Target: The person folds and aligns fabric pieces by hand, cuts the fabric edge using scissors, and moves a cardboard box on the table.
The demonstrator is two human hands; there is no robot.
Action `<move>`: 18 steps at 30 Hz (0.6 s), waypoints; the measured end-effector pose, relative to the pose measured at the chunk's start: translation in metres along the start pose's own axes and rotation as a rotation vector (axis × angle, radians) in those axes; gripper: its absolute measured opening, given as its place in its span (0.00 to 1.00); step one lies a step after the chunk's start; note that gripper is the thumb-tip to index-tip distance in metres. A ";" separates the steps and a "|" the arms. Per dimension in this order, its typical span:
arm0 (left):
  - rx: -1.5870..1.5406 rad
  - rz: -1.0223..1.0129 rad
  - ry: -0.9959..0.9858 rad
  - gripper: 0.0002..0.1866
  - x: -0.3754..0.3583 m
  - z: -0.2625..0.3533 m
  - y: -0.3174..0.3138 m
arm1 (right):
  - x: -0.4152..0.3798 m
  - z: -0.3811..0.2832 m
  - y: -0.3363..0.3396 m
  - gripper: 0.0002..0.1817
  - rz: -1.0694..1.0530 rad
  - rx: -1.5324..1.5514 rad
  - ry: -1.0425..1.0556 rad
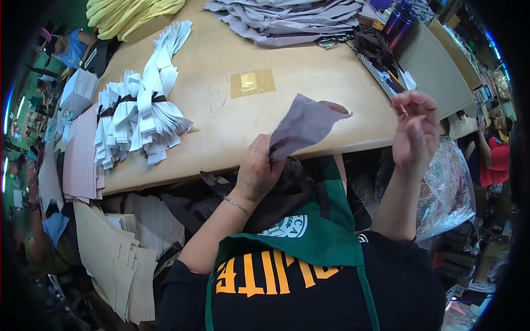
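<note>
My left hand (259,168) is closed around the lower end of a greyish-mauve piece of fabric (302,128), held up over the table's front edge. The cloth sticks up and to the right, slightly curled at its far corner. To the right, apart from the cloth, my right hand (415,129) is raised with its palm showing. Its fingers are loosely bent and apart, with nothing visible in them. Dark fabric (281,201) lies in my lap, beneath my left hand.
On the table (210,138) are bundled white strips (141,116), yellow fabric (132,14), a stack of mauve fabric (287,19), scissors (329,42), a dark bottle (398,23) and a taped-down patch (253,83). Patterned sheets (118,259) hang at left. Other people work at both sides.
</note>
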State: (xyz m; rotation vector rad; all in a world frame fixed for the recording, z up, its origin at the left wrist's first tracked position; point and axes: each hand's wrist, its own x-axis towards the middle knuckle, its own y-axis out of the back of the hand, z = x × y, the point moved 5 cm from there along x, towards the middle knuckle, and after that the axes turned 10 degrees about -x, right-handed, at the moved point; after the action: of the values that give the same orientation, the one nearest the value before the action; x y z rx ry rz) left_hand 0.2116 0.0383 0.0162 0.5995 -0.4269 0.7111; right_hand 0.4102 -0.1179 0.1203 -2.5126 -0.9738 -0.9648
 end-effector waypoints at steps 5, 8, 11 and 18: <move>0.070 0.081 -0.134 0.20 -0.001 0.003 0.003 | -0.013 -0.042 -0.075 0.21 -0.326 -0.703 0.337; 0.074 0.097 -0.146 0.20 -0.004 0.002 0.004 | -0.029 -0.039 -0.082 0.16 -0.279 -0.780 0.525; 0.019 0.098 -0.082 0.20 -0.007 -0.005 0.005 | -0.046 -0.051 -0.087 0.12 -0.269 -0.854 0.653; -0.045 0.083 -0.070 0.18 -0.009 -0.016 0.003 | -0.056 -0.060 -0.084 0.08 -0.405 -0.766 0.415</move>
State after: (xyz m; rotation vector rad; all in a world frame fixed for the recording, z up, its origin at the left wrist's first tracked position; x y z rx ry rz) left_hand 0.2060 0.0460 0.0001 0.5683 -0.5338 0.7591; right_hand 0.2929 -0.1117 0.1285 -2.4861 -1.1424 -2.2361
